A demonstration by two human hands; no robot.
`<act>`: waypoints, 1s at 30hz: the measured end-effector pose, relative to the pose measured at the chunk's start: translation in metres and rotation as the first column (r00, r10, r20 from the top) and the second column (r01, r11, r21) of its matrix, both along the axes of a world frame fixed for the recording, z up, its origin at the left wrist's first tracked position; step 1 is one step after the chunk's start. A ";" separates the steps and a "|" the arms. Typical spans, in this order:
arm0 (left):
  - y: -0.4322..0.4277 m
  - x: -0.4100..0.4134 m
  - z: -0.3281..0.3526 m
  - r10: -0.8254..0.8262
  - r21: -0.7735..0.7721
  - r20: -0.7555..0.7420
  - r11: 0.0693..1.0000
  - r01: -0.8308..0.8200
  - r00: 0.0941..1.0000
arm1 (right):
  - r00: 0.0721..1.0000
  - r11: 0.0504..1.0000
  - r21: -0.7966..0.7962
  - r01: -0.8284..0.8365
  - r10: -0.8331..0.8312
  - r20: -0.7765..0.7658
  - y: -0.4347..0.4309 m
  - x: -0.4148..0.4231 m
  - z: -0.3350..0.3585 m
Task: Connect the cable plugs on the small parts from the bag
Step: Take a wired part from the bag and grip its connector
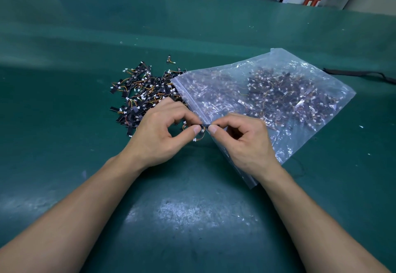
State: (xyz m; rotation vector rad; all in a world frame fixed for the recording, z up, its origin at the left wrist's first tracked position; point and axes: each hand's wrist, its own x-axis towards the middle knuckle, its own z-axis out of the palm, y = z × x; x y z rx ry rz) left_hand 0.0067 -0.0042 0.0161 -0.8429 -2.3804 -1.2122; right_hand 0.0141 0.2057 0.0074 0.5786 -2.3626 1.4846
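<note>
Left hand (162, 131) has loads of bare green mat (64, 144) to its left and towards the near edge, so I see plenty of room there. A loose pile (141, 93) of parts lies just behind it. Thumb and forefinger pinch one end of a small black part (205, 125); the right hand (242, 137) pinches the other end, so both are clamped on it. Its white plug (194, 140) dangles free between them. The right hand is over the zip edge of the bag (278, 93), which lies flat, full of the same parts. A black strap (360, 73) lies far right.
</note>
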 end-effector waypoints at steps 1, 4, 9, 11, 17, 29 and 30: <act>0.000 -0.001 0.000 0.003 -0.005 -0.009 1.000 -0.003 1.000 | 1.000 1.000 0.019 0.001 -0.001 -0.007 0.000 0.000 0.000; 0.000 -0.002 -0.001 0.010 -0.020 -0.032 1.000 -0.010 0.999 | 1.000 0.999 0.037 -0.002 0.003 -0.012 0.001 0.000 0.000; 0.002 -0.001 -0.001 0.007 -0.038 -0.019 0.999 -0.008 1.000 | 0.999 0.998 0.065 0.014 -0.012 -0.035 0.000 0.000 0.000; 0.002 -0.001 -0.001 -0.007 -0.031 0.002 0.999 0.007 1.000 | 0.999 0.997 0.070 0.024 -0.021 -0.043 0.000 0.000 0.001; 0.001 -0.002 -0.002 -0.004 -0.029 -0.017 1.000 0.004 1.000 | 1.000 0.999 0.041 0.007 -0.007 -0.002 -0.001 0.001 0.001; -0.001 -0.001 -0.001 -0.005 -0.017 0.002 1.000 0.005 1.000 | 1.000 1.000 0.021 0.011 -0.011 0.012 -0.001 0.002 0.003; -0.001 -0.001 -0.001 -0.004 -0.018 0.004 1.000 0.004 1.000 | 1.000 1.000 0.013 0.010 -0.010 0.020 -0.001 0.001 0.003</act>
